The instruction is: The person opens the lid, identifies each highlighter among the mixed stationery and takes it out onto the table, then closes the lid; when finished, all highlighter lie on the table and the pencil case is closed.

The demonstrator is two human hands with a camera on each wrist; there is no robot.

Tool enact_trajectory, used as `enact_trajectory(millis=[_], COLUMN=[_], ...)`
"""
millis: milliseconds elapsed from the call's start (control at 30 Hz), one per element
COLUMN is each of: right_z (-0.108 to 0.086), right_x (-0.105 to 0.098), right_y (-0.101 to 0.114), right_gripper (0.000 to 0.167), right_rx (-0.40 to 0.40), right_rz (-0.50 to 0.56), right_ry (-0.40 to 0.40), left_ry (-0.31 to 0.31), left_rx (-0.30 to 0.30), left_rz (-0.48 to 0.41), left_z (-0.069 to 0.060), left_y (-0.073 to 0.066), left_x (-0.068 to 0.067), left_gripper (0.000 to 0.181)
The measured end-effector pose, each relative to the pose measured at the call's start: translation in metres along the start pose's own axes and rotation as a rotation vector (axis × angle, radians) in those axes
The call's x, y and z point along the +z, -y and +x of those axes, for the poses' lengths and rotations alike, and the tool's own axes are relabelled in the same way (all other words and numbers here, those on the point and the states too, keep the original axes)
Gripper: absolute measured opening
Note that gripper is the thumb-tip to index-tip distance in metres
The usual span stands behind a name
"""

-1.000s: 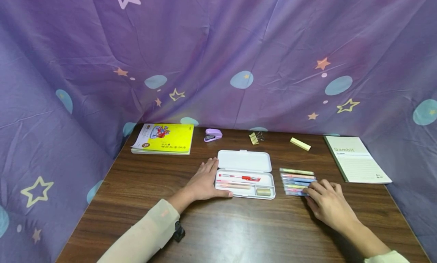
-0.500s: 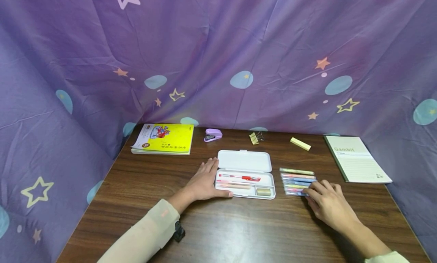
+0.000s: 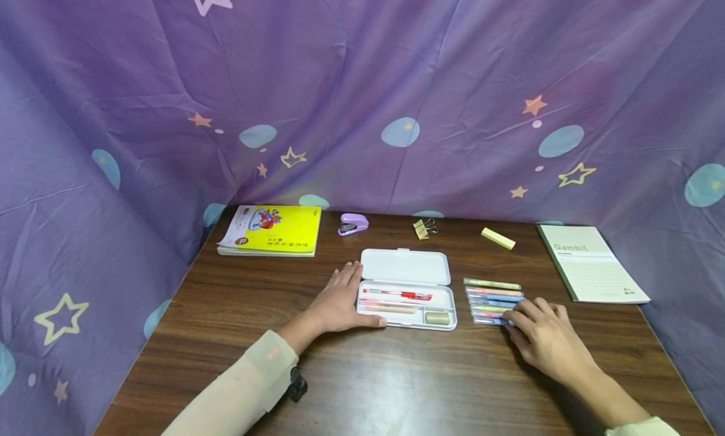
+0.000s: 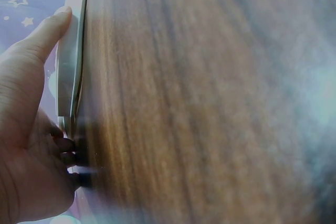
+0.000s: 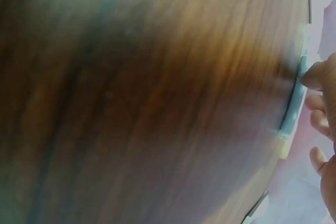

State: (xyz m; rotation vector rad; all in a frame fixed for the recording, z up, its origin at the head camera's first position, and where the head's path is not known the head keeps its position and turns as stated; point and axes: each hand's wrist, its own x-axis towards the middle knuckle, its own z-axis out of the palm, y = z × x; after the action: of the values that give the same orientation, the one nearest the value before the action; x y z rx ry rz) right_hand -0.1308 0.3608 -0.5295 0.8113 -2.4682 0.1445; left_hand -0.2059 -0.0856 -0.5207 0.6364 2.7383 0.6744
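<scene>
The left hand [image 3: 338, 302] rests against the left end of a white pencil case [image 3: 405, 326], its thumb along the front edge and fingers fairly straight. The case lies with its lid raised back. Inside are a red gel pen [image 3: 404, 294], pencils [image 3: 387, 307] and a small olive block [image 3: 437, 318] in the right compartment. The right hand [image 3: 546, 338], fingers curled, pinches the right end of the nearest blue marker [image 3: 488, 321] in a row of several markers [image 3: 494, 284]. In the right wrist view the thumb touches that blue marker [image 5: 295, 103]; fingertips are partly hidden in the head view.
Along the back of the wooden table [image 3: 391, 385] lie a yellow book [image 3: 289, 228], a purple stapler [image 3: 354, 224], a gold binder clip [image 3: 423, 229] and a pale yellow bar [image 3: 498, 238]. A notebook [image 3: 595, 266] is at the right. A purple curtain [image 3: 362, 77] hangs behind.
</scene>
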Motion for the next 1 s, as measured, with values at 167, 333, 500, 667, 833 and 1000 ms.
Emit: enact_trajectory(millis=[167, 333, 500, 667, 833, 1000], right_z=[0.009, 0.027, 0.052, 0.081, 0.104, 0.116], right_x=[0.0, 0.004, 0.014, 0.03, 0.044, 0.052], right_y=[0.004, 0.015, 0.032, 0.059, 0.088, 0.108], right_gripper=[0.025, 0.033, 0.031, 0.022, 0.022, 0.017], right_rx=[-0.008, -0.011, -0.017, -0.068, -0.154, -0.214], right_rz=[0.017, 0.025, 0.054, 0.107, 0.135, 0.133], right_ry=[0.017, 0.036, 0.039, 0.027, 0.015, 0.032], left_ry=[-0.001, -0.003, -0.004, -0.004, -0.013, -0.015], left_rx=[-0.004, -0.005, -0.005, -0.009, -0.004, 0.0], left_rz=[-0.01, -0.006, -0.004, 0.007, 0.012, 0.011], left_z=[-0.001, -0.001, -0.001, -0.001, 0.001, 0.001], left_y=[0.0, -0.001, -0.001, 0.0, 0.002, 0.002], left_x=[-0.001, -0.001, 0.0, 0.0, 0.002, 0.002], left_gripper=[0.139, 0.139, 0.14, 0.14, 0.14, 0.14])
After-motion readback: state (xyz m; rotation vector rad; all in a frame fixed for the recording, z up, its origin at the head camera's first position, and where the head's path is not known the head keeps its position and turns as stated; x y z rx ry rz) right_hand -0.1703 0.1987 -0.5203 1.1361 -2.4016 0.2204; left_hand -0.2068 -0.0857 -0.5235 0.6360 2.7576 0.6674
